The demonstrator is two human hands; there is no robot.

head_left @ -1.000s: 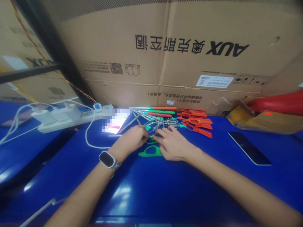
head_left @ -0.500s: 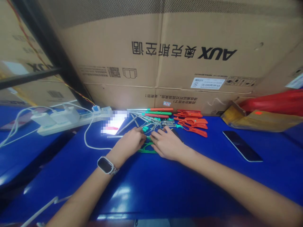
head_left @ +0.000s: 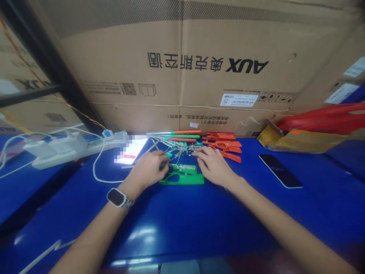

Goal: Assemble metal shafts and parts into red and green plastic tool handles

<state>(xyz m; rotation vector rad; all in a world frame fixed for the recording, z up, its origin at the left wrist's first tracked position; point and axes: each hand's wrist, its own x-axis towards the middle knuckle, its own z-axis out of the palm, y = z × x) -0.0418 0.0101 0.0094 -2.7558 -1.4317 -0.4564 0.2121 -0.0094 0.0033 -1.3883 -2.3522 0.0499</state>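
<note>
On a glossy blue tabletop (head_left: 182,224), between two bare hands:

- Left hand (head_left: 151,169): fingers curled inward, thumb and forefinger close together at left end of upper green shell (head_left: 186,169); anything pinched there, too hidden to tell.
- Right hand (head_left: 216,165): fingers bent and slightly parted, tips among small metal parts and wires (head_left: 179,154), thumb apart, near right end of upper green shell; grip on any part, impossible to tell.
- Upper green shell: lying flat, clear insert inside, just beyond lower green shell (head_left: 191,179).
- Beyond: long metal rods with red and green handles (head_left: 185,136), in a loose fan.
- Right of handles: red shells (head_left: 225,145), stacked in a rough row.
- Left: lit screen (head_left: 132,149), partly pixelated; white power strip (head_left: 76,152), with plugs.
- Right: dark phone (head_left: 281,171), face up; open yellowish box (head_left: 308,141), with red bag (head_left: 322,120).
- Behind: large cardboard box (head_left: 199,83), lettering upside down.
- On left wrist: watch (head_left: 116,197).
</note>
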